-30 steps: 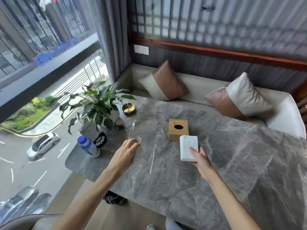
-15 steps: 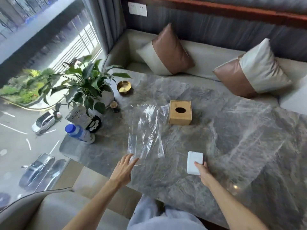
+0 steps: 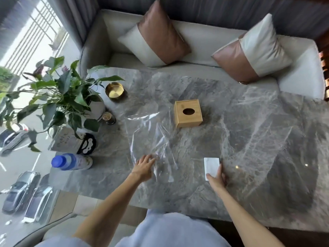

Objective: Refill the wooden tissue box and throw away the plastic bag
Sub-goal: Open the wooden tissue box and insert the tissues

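Note:
The wooden tissue box (image 3: 188,113), a light cube with an oval slot on top, stands in the middle of the grey marble table (image 3: 249,139). A clear plastic bag (image 3: 149,138) lies crumpled and flat to its left, reaching toward me. My left hand (image 3: 143,168) rests on the bag's near end, fingers spread. A white stack of tissues (image 3: 211,165) lies near the table's front. My right hand (image 3: 216,179) holds its near edge, thumb and fingers around it.
A potted plant (image 3: 62,97), a gold dish (image 3: 114,90), a small dark jar (image 3: 108,118), a card stand (image 3: 71,141) and a blue-capped bottle (image 3: 71,162) crowd the table's left side. A sofa with two cushions (image 3: 156,34) runs behind the table.
The view tilted down. The plastic bag came down from upright to flat on the table. The tissue stack moved from beside the box back to the table's front with my right hand.

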